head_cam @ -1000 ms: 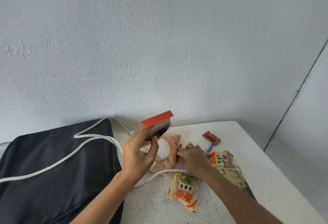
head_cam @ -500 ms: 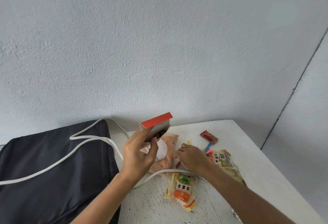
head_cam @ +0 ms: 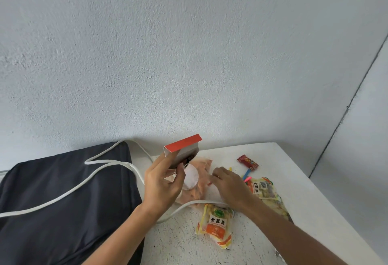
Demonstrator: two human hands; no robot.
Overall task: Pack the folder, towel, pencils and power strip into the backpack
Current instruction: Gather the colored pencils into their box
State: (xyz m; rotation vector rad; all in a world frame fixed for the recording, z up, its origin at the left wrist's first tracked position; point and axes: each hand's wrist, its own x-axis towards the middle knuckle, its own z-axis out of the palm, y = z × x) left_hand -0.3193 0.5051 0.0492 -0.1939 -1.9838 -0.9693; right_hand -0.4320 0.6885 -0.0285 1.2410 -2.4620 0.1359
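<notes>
My left hand [head_cam: 162, 183] grips a white pencil box [head_cam: 182, 151] with a red flap, held tilted above the table with its open end facing right; dark pencil ends show inside. My right hand [head_cam: 230, 184] lies on the table with its fingers curled over loose pencils; a yellow tip [head_cam: 230, 168] pokes out past the knuckles. Blue and pink pencils [head_cam: 246, 176] lie just right of that hand. The peach towel pack [head_cam: 199, 189] sits between my hands. The power strip's white cord [head_cam: 69, 192] runs across the dark backpack [head_cam: 63, 212], which lies flat at left.
A red candy [head_cam: 247, 160] lies at the back right of the white table [head_cam: 304, 201]. Yellow snack packs sit in front of my right hand [head_cam: 216, 225] and under my right forearm [head_cam: 263, 188]. A wall rises right behind the table.
My right hand has shifted slightly right over the loose pencils, and the yellow tip moved with it. My left hand keeps the box in about the same place.
</notes>
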